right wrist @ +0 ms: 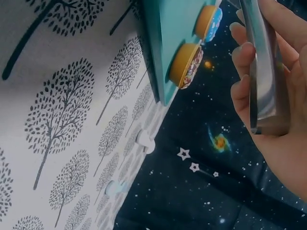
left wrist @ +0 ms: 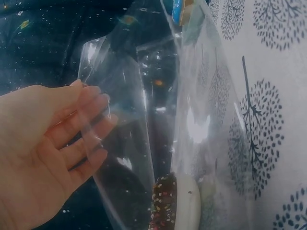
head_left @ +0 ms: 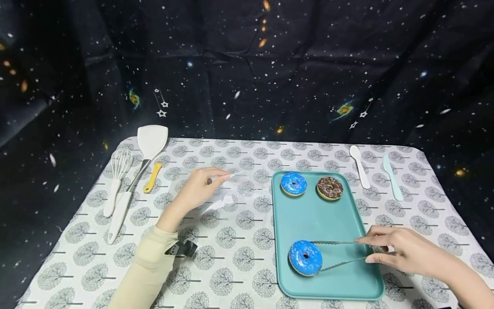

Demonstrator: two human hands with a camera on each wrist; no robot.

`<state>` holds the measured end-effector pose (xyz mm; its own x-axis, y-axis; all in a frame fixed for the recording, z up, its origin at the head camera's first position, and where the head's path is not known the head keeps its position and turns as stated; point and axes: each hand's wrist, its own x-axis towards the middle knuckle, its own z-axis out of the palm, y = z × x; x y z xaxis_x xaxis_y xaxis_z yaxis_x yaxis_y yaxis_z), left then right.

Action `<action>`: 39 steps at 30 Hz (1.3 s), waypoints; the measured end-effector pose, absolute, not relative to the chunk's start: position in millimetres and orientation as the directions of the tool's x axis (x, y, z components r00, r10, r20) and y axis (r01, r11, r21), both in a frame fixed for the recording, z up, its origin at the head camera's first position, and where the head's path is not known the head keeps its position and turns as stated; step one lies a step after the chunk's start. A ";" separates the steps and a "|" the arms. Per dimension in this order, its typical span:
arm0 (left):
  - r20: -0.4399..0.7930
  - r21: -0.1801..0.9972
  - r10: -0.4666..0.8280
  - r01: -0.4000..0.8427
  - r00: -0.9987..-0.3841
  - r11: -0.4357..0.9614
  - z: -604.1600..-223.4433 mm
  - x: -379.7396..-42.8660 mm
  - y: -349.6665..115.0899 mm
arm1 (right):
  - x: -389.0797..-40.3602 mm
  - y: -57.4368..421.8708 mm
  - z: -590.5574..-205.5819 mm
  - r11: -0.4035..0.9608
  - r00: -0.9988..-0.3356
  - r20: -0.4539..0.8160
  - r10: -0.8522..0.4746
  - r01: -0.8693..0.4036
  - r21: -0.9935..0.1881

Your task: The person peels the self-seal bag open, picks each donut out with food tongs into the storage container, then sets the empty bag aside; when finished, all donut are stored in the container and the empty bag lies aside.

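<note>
My left hand [head_left: 198, 186] pinches the edge of a clear plastic bag [head_left: 221, 204] between thumb and fingers. The left wrist view shows the bag's mouth spread apart, with a chocolate-iced doughnut [left wrist: 165, 203] with sprinkles low inside it. Metal tongs [head_left: 339, 242] are in my right hand [head_left: 405, 251], gripped by thumb and fingers over the tray's right edge. Their tips reach the right side of a blue-iced doughnut [head_left: 305, 258] at the near end of the teal tray [head_left: 328, 285]. In the right wrist view the tongs' handle end [right wrist: 268, 100] lies along the palm.
At the tray's far end sit another blue doughnut [head_left: 293, 184] and a chocolate doughnut [head_left: 329, 188]. To the right lie a white spoon [head_left: 359, 167] and a pale green knife [head_left: 393, 178]. A whisk [head_left: 117, 180], a spatula [head_left: 152, 139] and a yellow-handled piece [head_left: 152, 178] lie left.
</note>
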<state>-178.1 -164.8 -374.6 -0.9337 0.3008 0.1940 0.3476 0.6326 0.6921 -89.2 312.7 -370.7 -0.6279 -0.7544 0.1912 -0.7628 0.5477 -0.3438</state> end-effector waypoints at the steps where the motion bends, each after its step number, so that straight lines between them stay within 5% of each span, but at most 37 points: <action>1: 0.198 0.696 0.295 0.346 -0.935 0.629 -374.5 -177.8 -165.0 | -89.8 313.1 -370.6 0.553 -0.633 0.177 -0.753 -0.756 -0.350; 25: 0.207 0.690 0.310 0.363 -0.928 0.627 -369.8 -175.0 -166.3 | -114.6 309.7 -355.2 0.571 -0.670 0.092 -0.737 -0.689 -0.445; 33: 0.213 0.682 0.300 0.361 -0.930 0.636 -367.9 -175.1 -165.6 | -140.1 278.8 -357.7 0.641 -0.711 0.144 -0.688 -0.688 -0.340; 39: 0.224 0.683 0.301 0.369 -0.927 0.630 -368.6 -173.8 -166.4 | -157.8 245.6 -357.5 0.635 -0.672 0.190 -0.716 -0.739 -0.222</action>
<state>-173.8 -166.4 -368.6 -0.9271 0.3006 0.2238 0.3691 0.6301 0.6832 -157.8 245.6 -357.5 -0.6722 -0.7155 0.1903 -0.7394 0.6355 -0.2224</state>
